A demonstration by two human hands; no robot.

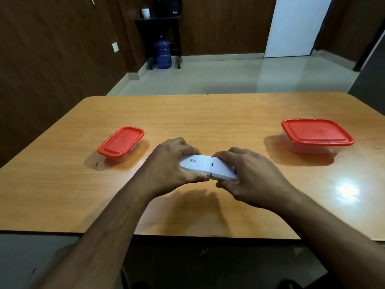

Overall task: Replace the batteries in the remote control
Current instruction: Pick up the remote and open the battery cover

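Note:
A white remote control [201,164] lies back side up just above the middle of the wooden table [208,122], held between both hands. A small label with a code shows on its left half. My left hand [168,163] grips that left end, thumb below and fingers over the top. The battery cover [223,168] forms the right half, and my right hand [248,174] clasps it. A thin seam separates cover and body. No batteries are visible.
A small clear box with a red lid [120,143] stands on the table to the left. A larger red-lidded box [316,134] stands to the right. Beyond the table's far edge is tiled floor with a blue water jug [163,53].

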